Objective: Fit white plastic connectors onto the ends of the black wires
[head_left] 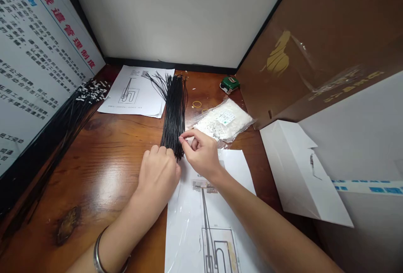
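Note:
A thick bundle of thin black wires [174, 113] lies lengthwise on the wooden table, some strands fanning out at its far end. Close to the bundle's near end, my left hand [160, 167] is curled with its knuckles up; whatever its fingers hold is hidden beneath them. My right hand [201, 151] pinches thumb and forefinger together at the bundle's right edge, and anything between the tips is too small to name. Just beyond that hand sits a clear plastic bag of small white pieces [225, 120] with a label on it.
Printed drawings [132, 92] lie at the back left, and a drawing sheet [185, 231] extends beneath my right forearm. More black wires with white ends [90, 92] run along the left board. A green tape measure [229, 84], rubber band [197, 104] and brown carton [317, 34] are farther right.

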Available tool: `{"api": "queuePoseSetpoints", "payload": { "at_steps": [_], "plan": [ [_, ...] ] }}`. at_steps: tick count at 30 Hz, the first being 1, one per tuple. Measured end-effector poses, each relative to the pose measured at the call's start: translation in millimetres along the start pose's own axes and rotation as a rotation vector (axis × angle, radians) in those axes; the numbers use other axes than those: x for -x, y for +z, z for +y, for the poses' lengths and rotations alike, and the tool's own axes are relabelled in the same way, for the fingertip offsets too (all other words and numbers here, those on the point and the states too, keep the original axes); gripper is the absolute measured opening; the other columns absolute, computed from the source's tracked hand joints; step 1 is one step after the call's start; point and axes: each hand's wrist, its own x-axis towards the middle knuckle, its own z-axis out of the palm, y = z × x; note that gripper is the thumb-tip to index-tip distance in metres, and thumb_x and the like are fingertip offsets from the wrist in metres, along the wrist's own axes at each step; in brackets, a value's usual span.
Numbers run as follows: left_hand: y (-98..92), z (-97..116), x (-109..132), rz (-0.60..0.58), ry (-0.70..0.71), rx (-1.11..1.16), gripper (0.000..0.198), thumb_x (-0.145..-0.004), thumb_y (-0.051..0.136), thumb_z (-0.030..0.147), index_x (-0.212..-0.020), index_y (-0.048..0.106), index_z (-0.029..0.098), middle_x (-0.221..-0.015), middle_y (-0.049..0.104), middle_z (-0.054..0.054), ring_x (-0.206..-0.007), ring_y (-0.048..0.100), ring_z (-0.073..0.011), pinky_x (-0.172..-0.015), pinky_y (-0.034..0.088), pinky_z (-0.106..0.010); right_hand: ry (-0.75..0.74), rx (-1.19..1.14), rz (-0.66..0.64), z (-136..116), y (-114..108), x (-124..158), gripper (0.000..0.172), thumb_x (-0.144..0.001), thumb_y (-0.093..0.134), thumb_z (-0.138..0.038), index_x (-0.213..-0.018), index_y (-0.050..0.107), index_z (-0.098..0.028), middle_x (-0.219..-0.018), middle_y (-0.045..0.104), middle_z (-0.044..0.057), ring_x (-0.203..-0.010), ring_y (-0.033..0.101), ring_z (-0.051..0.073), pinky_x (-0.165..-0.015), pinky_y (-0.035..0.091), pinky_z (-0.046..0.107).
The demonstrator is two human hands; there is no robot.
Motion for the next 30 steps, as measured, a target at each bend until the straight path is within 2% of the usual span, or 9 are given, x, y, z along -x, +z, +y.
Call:
{"api": "queuePoseSetpoints", "payload": {
  "at_steps": [3,7,11,14,18,21,23,26,30],
  "plan": [
    [4.5,-6,7,0.008,0.012,0.112,0.017,-0.081,0.048,0.015,-0.072,0.063,0.017,-0.073,0.067,-0.01,-0.075,0.058,-0.0269,-0.066,0.041,-0.038,0.006,-0.026,0.0,0,-3,2,0.005,-0.078,0.058,-0.02,-0.077,0.063,-0.022,-0.05,0.049,-0.007,-0.038,0.035,0.009,-0.045,0.035,0.026],
    [10.0,-13,15,0.042,-0.031,0.393,0.01,-0.078,0.053,0.017,-0.069,0.057,0.019,-0.066,0.061,-0.003,-0.069,0.054,-0.0215,-0.066,0.04,-0.035,-0.041,-0.102,-0.035,-2,-4,9,0.004,-0.079,0.06,-0.021,-0.077,0.063,-0.021,-0.052,0.052,-0.006,-0.039,0.037,0.009,-0.044,0.035,0.026],
    [11.8,-17,21,0.154,-0.082,0.69,0.01,-0.076,0.052,0.018,-0.067,0.053,0.02,-0.062,0.055,0.001,-0.063,0.051,-0.0166,-0.063,0.039,-0.03,-0.091,-0.298,-0.138,-6,-2,18,0.004,-0.082,0.06,-0.024,-0.08,0.059,-0.02,-0.071,0.068,0.002,-0.047,0.053,0.011,-0.044,0.042,0.026],
    [11.5,-18,24,0.186,-0.082,0.831,0.009,-0.076,0.051,0.018,-0.067,0.053,0.02,-0.062,0.053,0.002,-0.061,0.049,-0.0148,-0.06,0.038,-0.028,-0.108,-0.437,-0.202,-9,0,21,0.005,-0.084,0.058,-0.025,-0.082,0.055,-0.02,-0.077,0.072,0.005,-0.058,0.066,0.014,-0.051,0.052,0.027],
    [11.1,-20,28,0.18,-0.016,0.869,0.012,-0.077,0.052,0.019,-0.065,0.051,0.02,-0.061,0.051,0.002,-0.06,0.047,-0.0145,-0.061,0.037,-0.028,-0.059,-0.491,-0.143,-11,2,22,0.006,-0.083,0.06,-0.022,-0.084,0.054,-0.019,-0.071,0.071,0.003,-0.066,0.071,0.017,-0.055,0.055,0.026],
    [10.2,-21,28,0.122,0.029,0.883,0.022,-0.085,0.05,0.028,-0.065,0.053,0.019,-0.062,0.054,0.0,-0.063,0.048,-0.0158,-0.064,0.037,-0.03,0.005,-0.517,-0.04,-11,1,20,0.009,-0.083,0.061,-0.023,-0.084,0.054,-0.019,-0.067,0.069,0.002,-0.064,0.071,0.017,-0.051,0.054,0.025],
    [8.8,-22,28,0.07,0.065,0.905,0.031,-0.092,0.043,0.033,-0.069,0.057,0.019,-0.069,0.06,-0.001,-0.07,0.052,-0.0174,-0.07,0.037,-0.032,0.016,-0.534,0.005,-11,0,19,0.009,-0.084,0.061,-0.024,-0.085,0.054,-0.019,-0.066,0.07,0.002,-0.061,0.07,0.016,-0.05,0.053,0.025],
    [6.4,-24,29,0.005,0.122,0.915,0.038,-0.098,0.032,0.033,-0.078,0.061,0.02,-0.081,0.065,-0.001,-0.081,0.054,-0.0187,-0.078,0.034,-0.035,0.019,-0.536,0.02,-10,0,19,0.009,-0.083,0.062,-0.023,-0.084,0.055,-0.019,-0.064,0.069,0.002,-0.058,0.069,0.015,-0.048,0.053,0.024],
    [7.1,-24,29,-0.028,0.106,0.898,0.039,-0.099,0.029,0.034,-0.078,0.06,0.02,-0.082,0.065,-0.001,-0.082,0.055,-0.0186,-0.077,0.033,-0.035,0.027,-0.528,-0.022,-9,3,20,0.008,-0.082,0.063,-0.023,-0.083,0.056,-0.019,-0.063,0.068,0.001,-0.057,0.069,0.015,-0.042,0.052,0.021]
  ]
}}
